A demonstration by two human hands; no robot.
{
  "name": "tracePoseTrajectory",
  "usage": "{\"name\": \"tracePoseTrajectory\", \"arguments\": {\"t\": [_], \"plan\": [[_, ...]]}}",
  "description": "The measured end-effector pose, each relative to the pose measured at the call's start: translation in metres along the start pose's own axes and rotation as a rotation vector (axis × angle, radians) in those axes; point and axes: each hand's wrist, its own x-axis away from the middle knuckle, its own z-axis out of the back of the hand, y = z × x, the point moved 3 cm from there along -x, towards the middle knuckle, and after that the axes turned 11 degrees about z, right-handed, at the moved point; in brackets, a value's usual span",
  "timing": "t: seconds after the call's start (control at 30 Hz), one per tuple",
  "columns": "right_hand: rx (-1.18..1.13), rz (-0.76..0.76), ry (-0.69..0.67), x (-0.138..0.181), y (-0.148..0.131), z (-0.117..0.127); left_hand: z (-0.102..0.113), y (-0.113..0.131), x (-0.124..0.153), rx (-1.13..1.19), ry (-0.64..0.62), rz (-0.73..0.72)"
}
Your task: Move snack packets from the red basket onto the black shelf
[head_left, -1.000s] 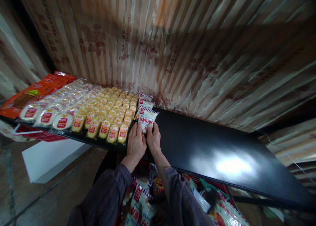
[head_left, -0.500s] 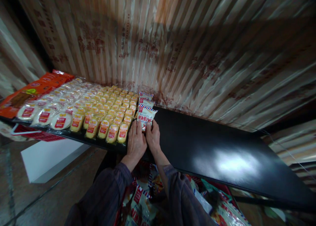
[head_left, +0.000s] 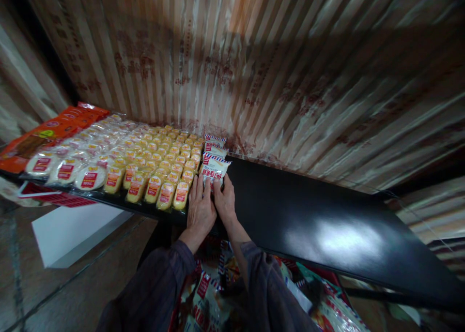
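Note:
A white snack packet [head_left: 215, 167] with a blue-and-red striped top edge and red lettering lies on the black shelf [head_left: 276, 196]. My left hand [head_left: 200, 208] grips its lower left side, its fingers close together. On the lower right side my right hand [head_left: 225, 199] takes hold of the same packet, the two thumbs near each other. The packet's bottom edge is hidden by my fingers. Similar packets [head_left: 215, 142] lie behind it in a line, overlapping. Just left of my left hand sit rows of small yellow wrapped cakes [head_left: 180, 195].
White round wrapped cakes [head_left: 89, 178] and orange bags [head_left: 54, 128] fill the shelf's left end. Below the shelf, a red basket [head_left: 329, 276] holds several snack bags [head_left: 209, 303]. A white box [head_left: 80, 230] is at lower left. A printed curtain [head_left: 218, 61] hangs behind.
Both hands have shifted very slightly, with the packet moving a little and lying somewhat flatter. The rest looks the same.

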Motion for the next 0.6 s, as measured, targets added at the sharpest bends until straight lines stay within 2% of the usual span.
{"name": "tracePoseTrajectory", "arguments": {"t": [0.13, 0.33, 0.6], "plan": [[-0.039, -0.044, -0.026, 0.0004, -0.0016, -0.0003, -0.0002, -0.0006, 0.0003, 0.001, -0.003, 0.018], [-0.043, -0.083, 0.026, 0.0013, 0.0000, -0.0001, 0.0005, -0.0005, 0.0012, 0.004, 0.000, 0.016], [-0.027, -0.114, -0.003, 0.0030, 0.0021, -0.0024, -0.0014, -0.0007, 0.0009, -0.022, -0.002, 0.001]]}}
